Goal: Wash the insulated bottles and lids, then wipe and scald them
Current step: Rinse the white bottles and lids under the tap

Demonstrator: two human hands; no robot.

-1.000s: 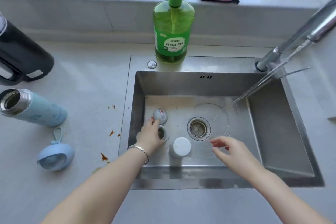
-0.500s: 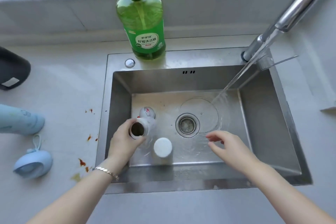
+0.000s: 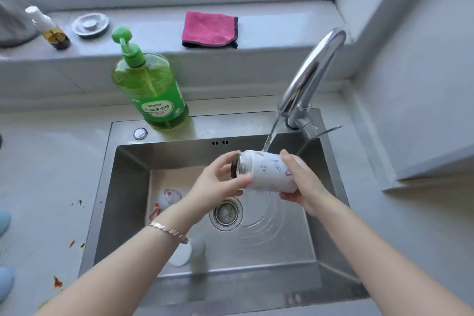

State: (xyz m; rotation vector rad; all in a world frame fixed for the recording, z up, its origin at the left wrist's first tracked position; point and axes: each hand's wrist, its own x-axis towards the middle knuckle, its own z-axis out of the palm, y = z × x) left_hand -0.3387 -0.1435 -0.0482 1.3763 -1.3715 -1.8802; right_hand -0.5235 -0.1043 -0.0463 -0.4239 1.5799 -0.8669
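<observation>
Both hands over the sink [image 3: 128, 187]. All positions are referenced to the drain [image 3: 227, 213].

- White insulated bottle [image 3: 266, 172]: held on its side in the air above and just behind the drain, open mouth pointing left, no lid on it. The interior is dark; I cannot tell whether it holds anything.
- My left hand [image 3: 218, 185]: thumb and fingers curled round the steel neck at the mouth end.
- My right hand [image 3: 300, 182]: wrapped round the base end, thumb on top and fingers underneath.
- Water stream [image 3: 272, 133] from the faucet [image 3: 307, 77]: lands on the bottle's upper side, not in the mouth. A rippled sheet of water lies on the sink floor right of the drain.
- Rounded lid with red marks [image 3: 168, 197]: on the sink floor left of the drain.
- White-topped piece [image 3: 187, 251]: nearer me and left of the drain, partly under my left forearm.
- Dish soap bottle [image 3: 151, 90]: on the rim behind the drain to the left, nearly full of green liquid.
</observation>
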